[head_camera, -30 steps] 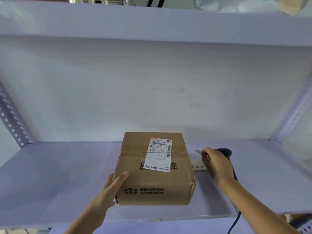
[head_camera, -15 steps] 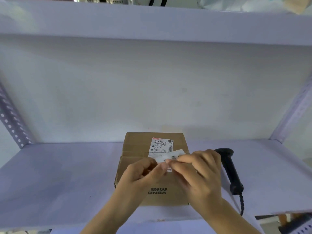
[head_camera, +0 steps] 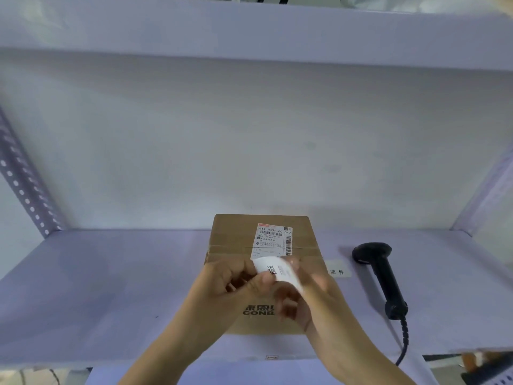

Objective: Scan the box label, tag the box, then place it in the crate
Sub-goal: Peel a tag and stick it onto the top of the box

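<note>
A brown cardboard box printed CONBA stands on the white shelf, with a white shipping label on its top. Over the box's near half, my left hand and my right hand together pinch a small white tag sticker with a printed character. The tag curls between my fingertips, just below the shipping label. My hands hide the box's front edge and part of its logo. No crate is in view.
A black barcode scanner lies on the shelf to the right of the box, its coiled cable dropping over the front edge. A strip of further tags lies between box and scanner. An upper shelf hangs overhead; perforated uprights flank both sides.
My right hand picked a tag off the strip by the scanner and brought it over the box. My left hand left the box's side and joined it; the tag now bends between both hands.
</note>
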`<control>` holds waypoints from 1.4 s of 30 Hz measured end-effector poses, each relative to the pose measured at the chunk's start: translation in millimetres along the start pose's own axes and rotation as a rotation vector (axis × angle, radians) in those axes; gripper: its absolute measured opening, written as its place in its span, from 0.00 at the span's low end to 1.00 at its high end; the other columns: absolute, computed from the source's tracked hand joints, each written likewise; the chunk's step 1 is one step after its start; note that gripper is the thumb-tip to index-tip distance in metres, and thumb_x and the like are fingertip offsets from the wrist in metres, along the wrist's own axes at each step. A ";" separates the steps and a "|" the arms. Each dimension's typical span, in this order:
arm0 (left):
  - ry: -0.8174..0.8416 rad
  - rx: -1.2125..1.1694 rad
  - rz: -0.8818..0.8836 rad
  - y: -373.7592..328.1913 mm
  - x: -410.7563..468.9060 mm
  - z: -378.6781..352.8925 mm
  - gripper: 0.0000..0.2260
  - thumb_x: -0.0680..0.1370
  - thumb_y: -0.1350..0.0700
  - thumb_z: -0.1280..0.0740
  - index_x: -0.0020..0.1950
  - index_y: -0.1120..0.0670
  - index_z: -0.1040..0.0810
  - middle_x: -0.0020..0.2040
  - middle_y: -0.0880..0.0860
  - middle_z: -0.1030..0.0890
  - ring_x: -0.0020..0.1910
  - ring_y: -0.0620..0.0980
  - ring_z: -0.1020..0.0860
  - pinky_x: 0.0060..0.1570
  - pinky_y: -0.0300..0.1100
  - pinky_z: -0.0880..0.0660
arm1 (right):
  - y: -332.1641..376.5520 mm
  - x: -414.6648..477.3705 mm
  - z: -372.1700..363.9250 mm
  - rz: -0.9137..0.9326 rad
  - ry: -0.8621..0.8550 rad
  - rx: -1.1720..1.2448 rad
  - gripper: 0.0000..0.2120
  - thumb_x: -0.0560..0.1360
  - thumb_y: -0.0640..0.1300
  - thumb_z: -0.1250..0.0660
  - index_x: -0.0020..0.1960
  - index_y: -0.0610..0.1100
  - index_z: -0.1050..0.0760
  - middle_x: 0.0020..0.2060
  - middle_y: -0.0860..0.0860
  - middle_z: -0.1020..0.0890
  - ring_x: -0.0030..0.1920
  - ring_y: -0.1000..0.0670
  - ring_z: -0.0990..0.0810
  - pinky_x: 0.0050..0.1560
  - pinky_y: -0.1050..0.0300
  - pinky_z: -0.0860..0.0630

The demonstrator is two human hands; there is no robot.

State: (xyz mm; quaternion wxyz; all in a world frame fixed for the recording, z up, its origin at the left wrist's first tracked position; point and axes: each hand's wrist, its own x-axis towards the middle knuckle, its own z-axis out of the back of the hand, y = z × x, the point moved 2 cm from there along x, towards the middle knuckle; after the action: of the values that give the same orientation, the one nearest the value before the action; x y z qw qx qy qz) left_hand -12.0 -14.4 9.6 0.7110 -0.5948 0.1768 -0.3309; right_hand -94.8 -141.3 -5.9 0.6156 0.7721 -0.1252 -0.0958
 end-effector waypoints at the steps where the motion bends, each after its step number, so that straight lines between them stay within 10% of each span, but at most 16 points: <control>1: -0.009 -0.006 0.005 0.6 -0.3 1.4 0.16 0.68 0.45 0.31 0.41 0.58 0.17 0.32 0.57 0.21 0.32 0.48 0.30 0.30 0.36 0.34 | -1.3 0.3 -2.2 0.007 0.017 0.065 0.37 0.53 0.72 0.26 0.50 0.46 0.18 0.39 0.45 0.19 0.32 0.51 0.25 0.33 0.56 0.29; 9: -0.023 -0.017 0.059 6.2 -1.1 8.6 0.21 0.67 0.42 0.30 0.40 0.61 0.20 0.38 0.71 0.22 0.34 0.51 0.29 0.37 0.46 0.33 | -0.1 -2.0 -9.7 0.074 0.052 0.026 0.44 0.49 0.72 0.25 0.55 0.44 0.22 0.41 0.44 0.19 0.36 0.50 0.22 0.35 0.56 0.25; 15: -0.003 -0.017 0.057 5.5 -1.1 9.9 0.15 0.70 0.47 0.27 0.41 0.60 0.20 0.33 0.61 0.20 0.33 0.49 0.29 0.36 0.45 0.35 | 3.6 -1.4 -12.0 0.042 -0.097 -0.066 0.06 0.65 0.49 0.22 0.41 0.55 0.17 0.35 0.46 0.17 0.32 0.51 0.23 0.36 0.55 0.25; 23: 0.049 -0.243 0.005 4.4 -0.3 12.9 0.08 0.74 0.54 0.31 0.39 0.58 0.18 0.34 0.51 0.17 0.36 0.44 0.21 0.38 0.31 0.26 | 0.4 5.5 -3.1 -0.058 -0.188 0.182 0.24 0.58 0.50 0.23 0.49 0.38 0.17 0.37 0.39 0.26 0.23 0.53 0.31 0.26 0.58 0.27; 34: 0.032 -0.370 0.020 7.9 1.5 1.9 0.03 0.69 0.58 0.30 0.37 0.57 0.20 0.32 0.51 0.17 0.30 0.43 0.23 0.32 0.29 0.27 | 3.8 3.2 -9.7 -0.099 -0.120 0.224 0.07 0.67 0.45 0.24 0.44 0.44 0.14 0.29 0.46 0.19 0.23 0.54 0.31 0.29 0.58 0.26; 39: 0.103 -0.385 0.012 8.8 -0.3 -0.3 0.09 0.73 0.55 0.31 0.43 0.61 0.20 0.41 0.65 0.16 0.42 0.60 0.18 0.49 0.46 0.20 | 5.3 1.7 -11.7 -0.109 -0.134 0.225 0.06 0.67 0.45 0.23 0.43 0.45 0.14 0.28 0.46 0.21 0.22 0.55 0.30 0.29 0.59 0.25; 42: 0.074 -0.372 0.016 8.4 -1.5 0.7 0.10 0.74 0.55 0.32 0.44 0.64 0.21 0.37 0.60 0.17 0.37 0.51 0.21 0.41 0.36 0.23 | 5.4 1.2 -11.0 -0.106 -0.153 0.238 0.08 0.66 0.45 0.24 0.45 0.46 0.14 0.29 0.46 0.22 0.23 0.55 0.31 0.29 0.59 0.25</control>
State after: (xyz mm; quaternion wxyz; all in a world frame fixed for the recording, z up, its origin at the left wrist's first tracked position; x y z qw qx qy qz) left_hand -10.5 -12.2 1.5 0.5841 -0.7021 0.2656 -0.3087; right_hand -90.7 -132.6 1.8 0.5025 0.8356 -0.1413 -0.1710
